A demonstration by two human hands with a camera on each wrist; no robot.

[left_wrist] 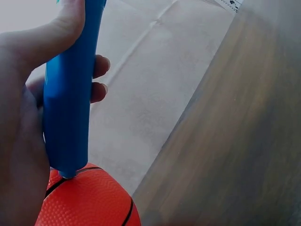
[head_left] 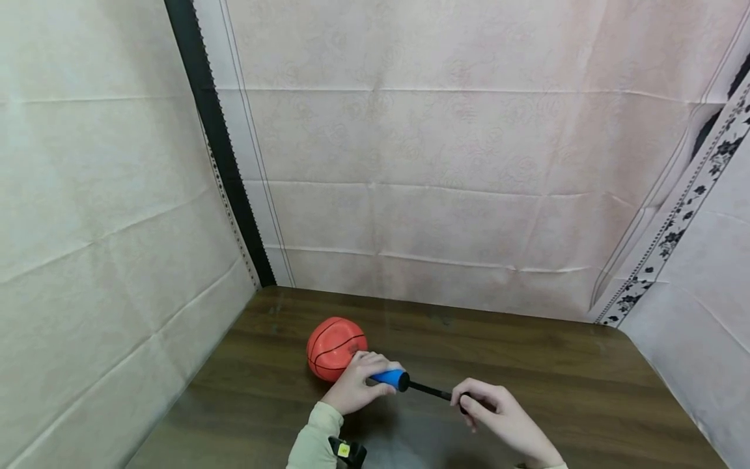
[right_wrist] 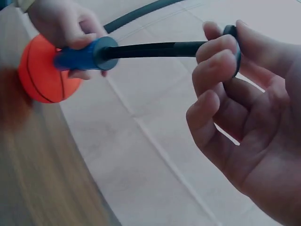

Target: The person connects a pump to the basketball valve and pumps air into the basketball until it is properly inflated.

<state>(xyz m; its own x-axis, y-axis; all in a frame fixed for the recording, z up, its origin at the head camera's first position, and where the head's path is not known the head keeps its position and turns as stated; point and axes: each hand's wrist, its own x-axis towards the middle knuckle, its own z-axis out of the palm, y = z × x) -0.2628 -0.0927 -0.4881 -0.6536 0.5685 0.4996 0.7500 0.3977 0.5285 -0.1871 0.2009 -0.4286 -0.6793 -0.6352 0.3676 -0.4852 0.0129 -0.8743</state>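
Note:
An orange-red toy basketball [head_left: 333, 346] with black lines rests on the wooden tabletop. My left hand [head_left: 360, 385] grips the blue barrel of a hand pump [head_left: 388, 378] beside it. In the left wrist view the pump's narrow tip [left_wrist: 67, 174] meets the basketball [left_wrist: 91, 200]; how deep it sits is hidden. A long black rod [head_left: 430, 390] stretches out of the barrel toward my right hand [head_left: 498, 413], whose fingers and thumb pinch the black handle [right_wrist: 230, 32] at its end. The ball's surface looks slightly dented near my left hand.
The brown wooden tabletop [head_left: 556, 365] runs back to a pale cloth wall [head_left: 439, 195]. More cloth hangs at the left and right sides. A small black device [head_left: 347, 451] with a yellow mark is at my left wrist.

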